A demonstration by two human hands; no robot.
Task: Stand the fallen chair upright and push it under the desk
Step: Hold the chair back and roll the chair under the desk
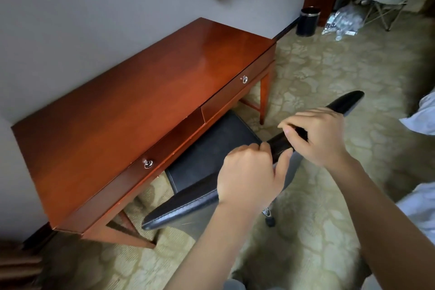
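Here both hands, left hand (247,174) and right hand (315,136), curl closed around the chair (211,148) backrest top to steer its seat under the desk (131,106).

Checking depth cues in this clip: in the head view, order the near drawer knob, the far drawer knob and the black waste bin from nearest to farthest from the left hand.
From the left hand:
1. Near drawer knob, on the desk front, to its left.
2. Far drawer knob, farther along the desk front.
3. Black waste bin, on the floor beyond the desk's far end.

Chair (211,148) seat front hidden under desk (131,110); base mostly hidden behind backrest.
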